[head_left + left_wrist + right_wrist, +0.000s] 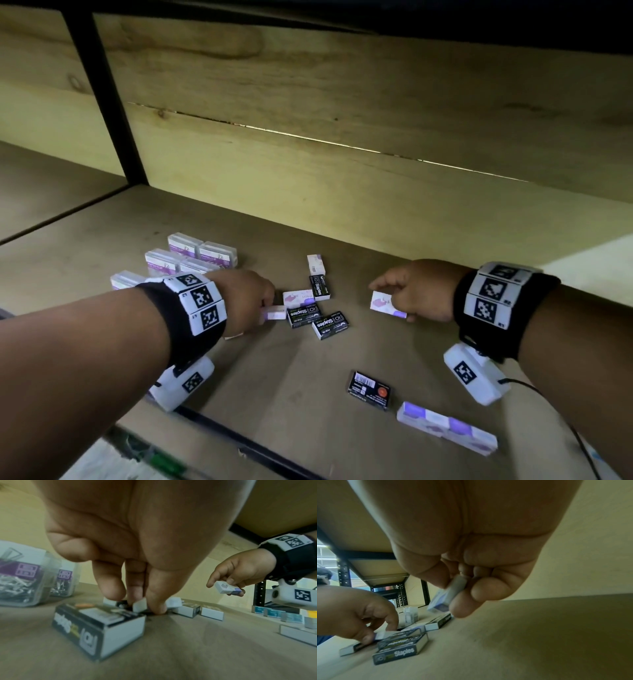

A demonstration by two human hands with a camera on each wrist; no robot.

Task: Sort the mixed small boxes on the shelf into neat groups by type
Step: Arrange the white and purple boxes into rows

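Observation:
Small boxes lie mixed on the wooden shelf [281,370]. My left hand [264,306] pinches a white-and-purple box [275,312] that sits at shelf level beside the black staples boxes [303,315]; its fingertips [155,609] reach the board. My right hand [392,300] holds another white-and-purple box [386,303] lifted off the shelf, gripped between thumb and fingers [462,607]. More black staples boxes [330,324] [320,287] and white-and-purple ones [297,297] [315,263] lie between the hands.
Several clear paper-clip boxes [191,255] stand grouped at the back left. One black staples box [370,390] lies alone near the front, with two white-and-purple boxes [445,426] in a row beside it. The back wall [342,154] is close behind; a black upright [102,92] stands at the left.

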